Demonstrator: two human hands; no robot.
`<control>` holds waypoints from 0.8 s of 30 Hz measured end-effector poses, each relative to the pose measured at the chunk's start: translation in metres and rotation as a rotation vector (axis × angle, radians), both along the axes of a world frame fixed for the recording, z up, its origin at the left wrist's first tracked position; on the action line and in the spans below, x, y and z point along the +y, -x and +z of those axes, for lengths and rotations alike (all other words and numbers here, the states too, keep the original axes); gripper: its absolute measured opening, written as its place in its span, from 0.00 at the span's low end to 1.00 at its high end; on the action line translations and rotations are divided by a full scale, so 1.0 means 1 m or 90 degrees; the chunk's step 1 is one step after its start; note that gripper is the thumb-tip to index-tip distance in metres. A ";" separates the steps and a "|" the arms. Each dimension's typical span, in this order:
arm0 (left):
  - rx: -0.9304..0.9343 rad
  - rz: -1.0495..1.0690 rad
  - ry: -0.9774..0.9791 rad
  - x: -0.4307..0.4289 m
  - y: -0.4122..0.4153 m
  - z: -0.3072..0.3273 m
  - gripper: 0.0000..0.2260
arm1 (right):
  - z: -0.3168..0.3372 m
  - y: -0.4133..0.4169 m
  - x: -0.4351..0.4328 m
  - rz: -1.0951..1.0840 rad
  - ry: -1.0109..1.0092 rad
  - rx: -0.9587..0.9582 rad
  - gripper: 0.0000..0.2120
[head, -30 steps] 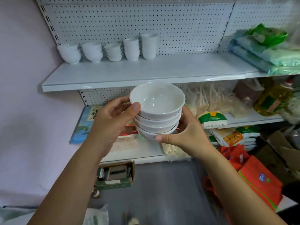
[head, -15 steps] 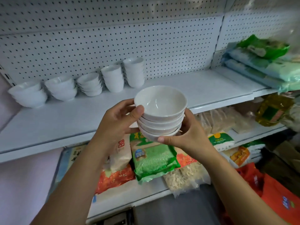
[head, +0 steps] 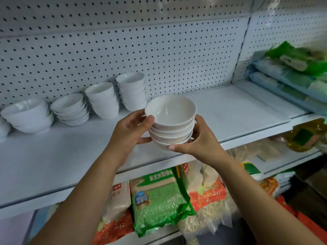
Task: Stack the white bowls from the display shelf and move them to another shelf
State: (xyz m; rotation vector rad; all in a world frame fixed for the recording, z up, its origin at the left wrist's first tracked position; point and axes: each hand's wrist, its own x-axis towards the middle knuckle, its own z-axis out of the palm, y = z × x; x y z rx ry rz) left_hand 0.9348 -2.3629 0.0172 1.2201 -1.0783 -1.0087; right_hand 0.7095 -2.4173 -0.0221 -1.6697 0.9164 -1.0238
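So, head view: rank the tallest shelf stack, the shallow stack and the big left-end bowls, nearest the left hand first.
From the left hand:
1. Tallest stack, right end of the row.
2. Shallow stack, mid-row.
3. Big bowls, far left.

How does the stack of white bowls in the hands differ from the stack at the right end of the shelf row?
The held stack is gripped from both sides by the left hand and the right hand; the rightmost shelf stack is untouched. The held stack is in the air near the front of the shelf; the rightmost shelf stack stands by the pegboard. Both are upright nests of white bowls.
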 end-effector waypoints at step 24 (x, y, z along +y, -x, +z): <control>0.060 0.198 0.012 -0.134 0.026 -0.045 0.24 | -0.032 -0.016 -0.196 0.157 0.003 0.063 0.52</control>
